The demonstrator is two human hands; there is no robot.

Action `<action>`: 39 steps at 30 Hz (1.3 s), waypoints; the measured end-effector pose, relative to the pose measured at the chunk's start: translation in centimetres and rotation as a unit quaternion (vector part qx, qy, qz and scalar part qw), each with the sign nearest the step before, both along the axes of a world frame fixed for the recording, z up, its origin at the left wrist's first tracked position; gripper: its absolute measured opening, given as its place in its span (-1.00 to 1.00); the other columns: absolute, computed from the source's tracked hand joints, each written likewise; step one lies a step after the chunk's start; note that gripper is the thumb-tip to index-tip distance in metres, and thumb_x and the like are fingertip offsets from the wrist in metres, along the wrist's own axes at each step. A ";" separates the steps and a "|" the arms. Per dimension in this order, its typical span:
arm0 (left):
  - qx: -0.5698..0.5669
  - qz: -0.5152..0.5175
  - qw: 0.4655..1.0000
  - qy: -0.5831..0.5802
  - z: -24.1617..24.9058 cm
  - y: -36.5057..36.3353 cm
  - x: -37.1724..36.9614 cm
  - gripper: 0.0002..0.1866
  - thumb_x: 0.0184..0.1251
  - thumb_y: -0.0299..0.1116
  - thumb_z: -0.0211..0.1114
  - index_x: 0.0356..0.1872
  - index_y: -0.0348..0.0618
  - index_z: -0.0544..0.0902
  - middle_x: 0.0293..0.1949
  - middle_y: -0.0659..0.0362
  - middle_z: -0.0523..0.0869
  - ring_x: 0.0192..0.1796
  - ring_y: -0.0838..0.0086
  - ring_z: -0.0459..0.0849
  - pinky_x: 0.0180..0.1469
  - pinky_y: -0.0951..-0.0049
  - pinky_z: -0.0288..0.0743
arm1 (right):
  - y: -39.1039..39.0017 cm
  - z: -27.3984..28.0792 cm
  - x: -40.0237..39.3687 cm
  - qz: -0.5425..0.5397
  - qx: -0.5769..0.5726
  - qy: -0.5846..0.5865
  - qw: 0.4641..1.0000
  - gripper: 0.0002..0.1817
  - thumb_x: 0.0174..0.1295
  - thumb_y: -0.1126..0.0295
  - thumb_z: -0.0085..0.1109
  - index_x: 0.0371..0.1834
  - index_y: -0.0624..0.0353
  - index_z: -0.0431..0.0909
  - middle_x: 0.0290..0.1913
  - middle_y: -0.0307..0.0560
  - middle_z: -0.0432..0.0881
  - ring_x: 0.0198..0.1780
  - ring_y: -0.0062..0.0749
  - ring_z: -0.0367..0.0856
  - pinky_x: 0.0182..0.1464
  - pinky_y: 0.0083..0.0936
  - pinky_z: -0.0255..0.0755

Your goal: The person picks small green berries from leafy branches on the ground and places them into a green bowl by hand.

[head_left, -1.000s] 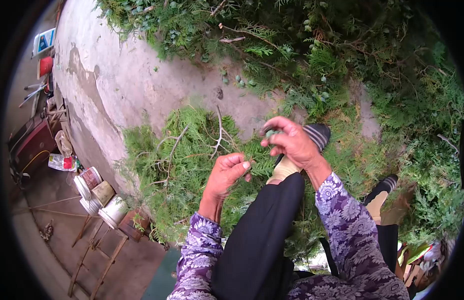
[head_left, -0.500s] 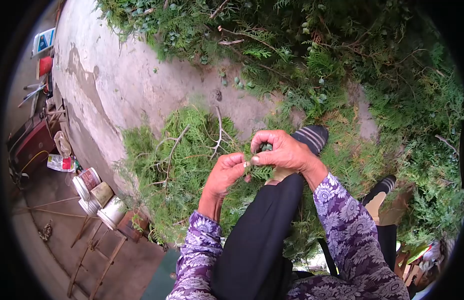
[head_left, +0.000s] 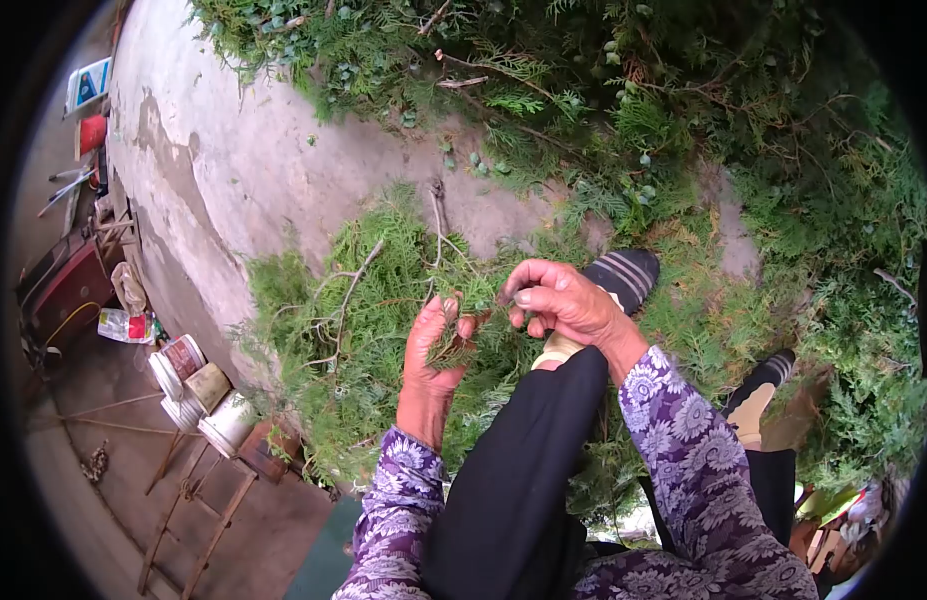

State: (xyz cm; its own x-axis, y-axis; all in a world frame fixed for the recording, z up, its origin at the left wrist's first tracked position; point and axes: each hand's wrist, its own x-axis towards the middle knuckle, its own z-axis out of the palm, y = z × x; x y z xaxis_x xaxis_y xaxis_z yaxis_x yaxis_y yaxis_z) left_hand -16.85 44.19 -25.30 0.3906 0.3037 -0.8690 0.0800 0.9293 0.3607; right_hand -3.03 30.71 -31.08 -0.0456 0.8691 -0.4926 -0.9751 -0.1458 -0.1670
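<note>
My left hand (head_left: 430,350) has its fingers curled round a small green evergreen sprig (head_left: 448,352), with the leafy part lying against the palm. To its right, my right hand (head_left: 571,303) is closed, thumb and fingers bent together. What it holds, if anything, is hidden by the fingers. The two hands are a short way apart, above a pile of cut evergreen sprigs (head_left: 383,395) on the ground. Bare twigs (head_left: 351,290) lie on that pile, left of my left hand.
Large evergreen branches with bluish-green cones (head_left: 623,130) spread across the top and right. Bare concrete (head_left: 273,170) shows between the piles. White buckets (head_left: 228,425) and a wooden ladder-like frame (head_left: 211,515) stand at lower left. My striped shoe (head_left: 623,278) is near my right hand.
My hands have drawn apart. The left moved slightly left and now shows the sprig against its palm. The green cones seen in my right hand before are no longer visible.
</note>
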 end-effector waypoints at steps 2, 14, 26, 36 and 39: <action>-0.016 -0.012 1.000 0.004 0.0 0.0 -0.2 -0.86 0.17 -0.43 0.21 -0.28 -0.19 0.49 -0.50 0.24 0.53 -0.50 0.56 0.50 -0.47 0.66 0.39 | 0.4 0.9 0.3 0.012 0.004 -0.019 1.000 -0.77 0.14 0.44 0.12 -0.16 0.28 0.41 -0.32 -0.19 0.51 -0.32 -0.62 0.53 -0.43 -0.80 0.44; 0.008 -0.079 0.996 -0.048 0.3 -0.4 0.4 -0.84 0.17 -0.40 0.21 -0.27 -0.20 0.49 -0.49 0.22 0.56 -0.51 0.59 0.46 -0.24 0.54 0.47 | 0.9 0.9 1.5 0.068 -0.104 -0.275 0.954 -0.80 0.13 0.39 0.11 -0.23 0.27 0.50 -0.55 -0.36 0.49 -0.57 -0.78 0.39 -0.56 -0.80 0.27; -0.008 0.097 0.994 -0.049 0.5 -0.1 1.0 -0.83 0.24 -0.31 0.12 -0.50 -0.12 0.42 -0.69 0.24 0.42 -0.36 0.38 0.39 0.00 0.21 0.31 | 0.5 0.5 -1.2 0.089 -0.009 -0.118 0.989 -0.75 0.04 0.35 0.27 -0.27 0.19 0.48 -0.53 -0.34 0.46 -0.56 -0.75 0.39 -0.57 -0.77 0.27; 0.006 0.010 0.992 -0.128 2.3 -0.5 3.0 -0.90 0.25 -0.37 0.13 -0.41 -0.14 0.48 -0.68 0.24 0.43 -0.59 0.51 0.34 -0.45 0.44 0.26 | 0.8 0.3 -0.3 0.020 -0.139 -0.575 0.806 -0.88 0.12 0.42 0.14 -0.33 0.21 0.46 -0.58 -0.34 0.45 -0.58 -0.78 0.34 -0.54 -0.79 0.25; 0.025 -0.066 0.996 -0.057 2.1 -0.5 1.3 -0.90 0.23 -0.39 0.17 -0.31 -0.17 0.54 -0.66 0.26 0.45 -0.64 0.56 0.34 -0.61 0.50 0.21 | 0.1 0.0 1.4 -0.004 -0.156 -0.420 0.894 -0.88 0.14 0.40 0.10 -0.35 0.21 0.45 -0.57 -0.29 0.48 -0.56 -0.76 0.36 -0.50 -0.79 0.28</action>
State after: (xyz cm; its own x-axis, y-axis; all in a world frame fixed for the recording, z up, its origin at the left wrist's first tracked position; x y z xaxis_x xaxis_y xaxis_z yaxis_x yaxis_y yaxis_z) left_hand -15.52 43.72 -23.20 0.5246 0.2842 -0.8025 0.1566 0.8943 0.4192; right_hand -1.64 30.83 -31.06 0.4594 0.6825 -0.5684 -0.5262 -0.3064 -0.7932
